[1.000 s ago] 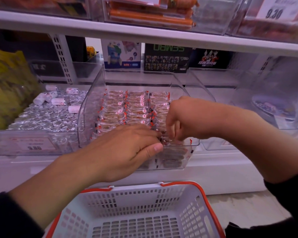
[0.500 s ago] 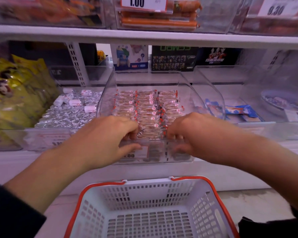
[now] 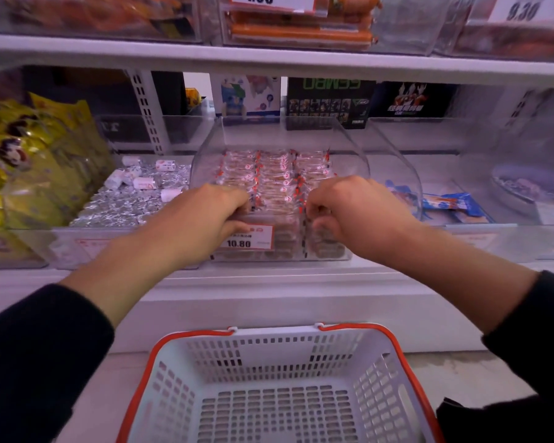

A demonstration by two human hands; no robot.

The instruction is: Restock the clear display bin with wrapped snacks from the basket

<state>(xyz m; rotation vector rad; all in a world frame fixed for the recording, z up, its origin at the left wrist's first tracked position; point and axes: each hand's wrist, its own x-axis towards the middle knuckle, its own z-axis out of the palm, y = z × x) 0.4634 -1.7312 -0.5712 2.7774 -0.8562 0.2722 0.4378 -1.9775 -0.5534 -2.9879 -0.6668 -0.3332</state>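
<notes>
A: Since a second ago both hands have drawn apart: the left hand [image 3: 211, 219] has slid from the middle of the clear display bin [image 3: 282, 135] to its front-left corner, and the right hand [image 3: 349, 215] has come down to the front-right corner.

B: What does each one hold?

A: The left hand's fingers curl over the front lip, thumb just beside the price label [image 3: 248, 237]; it looks to grip the bin wall. The right hand's fingers are curled at the rim over the front packets, but whether they pinch a packet or the wall cannot be told.

B: And the wrapped snacks [image 3: 275, 177]?

A: They lie in three neat rows between and beyond the two hands. The white basket [image 3: 269, 394], below and nearer than the wrists, shows only bare mesh.

B: So the step looks like squaring the bin?

A: Likely. It goes best with both hands pushing evenly, keeping the bin level, so the rows do not topple and the label faces forward.
</notes>
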